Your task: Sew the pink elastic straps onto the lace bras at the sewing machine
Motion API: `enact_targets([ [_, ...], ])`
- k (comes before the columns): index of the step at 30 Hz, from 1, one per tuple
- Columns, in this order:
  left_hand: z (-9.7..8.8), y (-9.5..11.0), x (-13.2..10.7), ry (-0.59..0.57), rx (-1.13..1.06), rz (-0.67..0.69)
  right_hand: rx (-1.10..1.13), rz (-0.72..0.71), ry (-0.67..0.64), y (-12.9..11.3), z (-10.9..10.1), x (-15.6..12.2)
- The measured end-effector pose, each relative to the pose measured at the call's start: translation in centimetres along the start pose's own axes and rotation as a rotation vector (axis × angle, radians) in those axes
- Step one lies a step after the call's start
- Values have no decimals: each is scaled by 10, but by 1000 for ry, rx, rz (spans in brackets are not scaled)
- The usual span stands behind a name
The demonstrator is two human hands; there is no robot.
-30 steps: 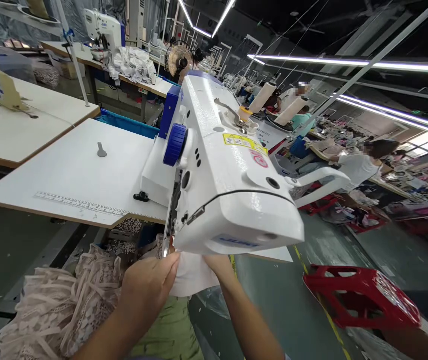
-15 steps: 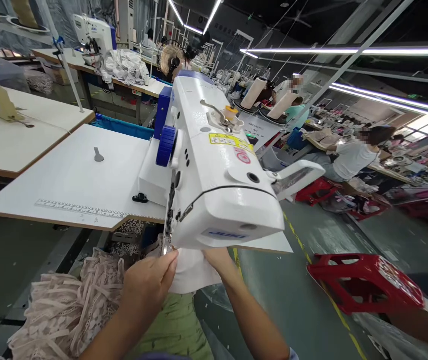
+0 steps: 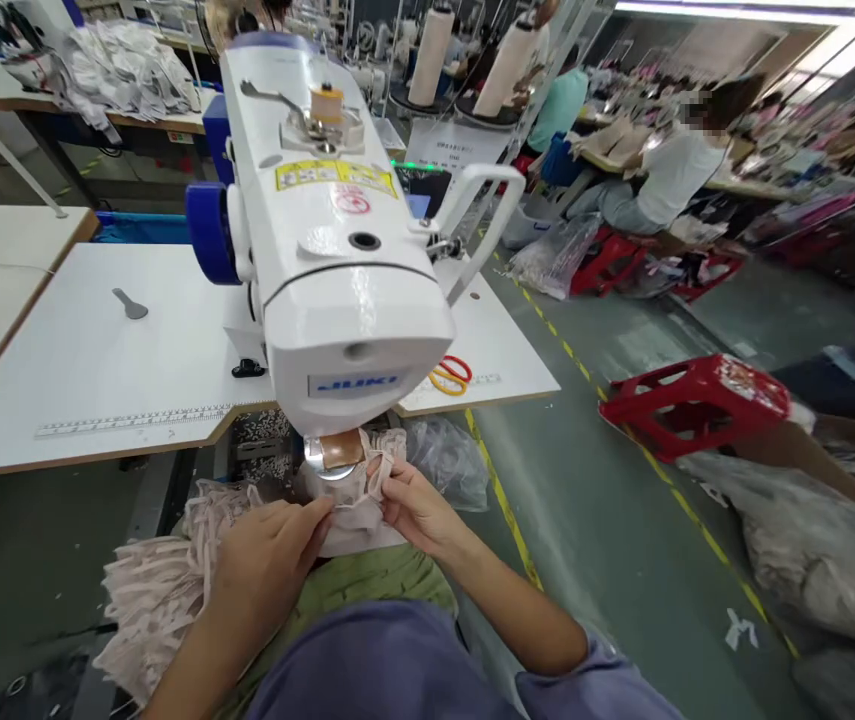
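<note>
My left hand (image 3: 266,550) is closed at the front of the white sewing machine (image 3: 356,320), thumb and fingers pinching the near edge of a pale beige garment (image 3: 356,512). On the other side my right hand (image 3: 423,508) pinches a narrow strap or band of the same garment. The cloth lies under the machine head, around a round metal plate (image 3: 333,462) with a brown patch on it. The needle is hidden behind the head. Beside my left forearm hangs a heap of similar beige lace pieces (image 3: 161,590).
Scissors (image 3: 451,375) with red and yellow handles lie on the white table (image 3: 119,360), right of the machine. A grey flat tool (image 3: 131,304) and a printed ruler are on its left. A red stool (image 3: 697,405) stands right; a seated person (image 3: 686,165) works beyond.
The view has levelled and looks further down. My right hand, partly hidden by the machine head before, now shows at the garment's right side. The scissors have come into sight.
</note>
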State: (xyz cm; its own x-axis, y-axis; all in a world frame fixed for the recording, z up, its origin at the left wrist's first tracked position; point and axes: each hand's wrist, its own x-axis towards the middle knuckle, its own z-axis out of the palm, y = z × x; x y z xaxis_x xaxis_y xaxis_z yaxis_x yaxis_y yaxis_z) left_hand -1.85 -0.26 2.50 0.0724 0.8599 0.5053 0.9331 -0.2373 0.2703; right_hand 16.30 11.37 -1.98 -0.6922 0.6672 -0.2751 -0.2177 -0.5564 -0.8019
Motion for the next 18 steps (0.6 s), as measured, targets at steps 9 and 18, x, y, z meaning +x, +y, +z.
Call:
enact_targets([
  [9, 17, 29, -18, -116, -28, 21, -954, -850, -330, 9, 0, -50],
  [18, 11, 25, -28, -63, -3, 65, -1064, -1262, -347, 8, 2, -58],
])
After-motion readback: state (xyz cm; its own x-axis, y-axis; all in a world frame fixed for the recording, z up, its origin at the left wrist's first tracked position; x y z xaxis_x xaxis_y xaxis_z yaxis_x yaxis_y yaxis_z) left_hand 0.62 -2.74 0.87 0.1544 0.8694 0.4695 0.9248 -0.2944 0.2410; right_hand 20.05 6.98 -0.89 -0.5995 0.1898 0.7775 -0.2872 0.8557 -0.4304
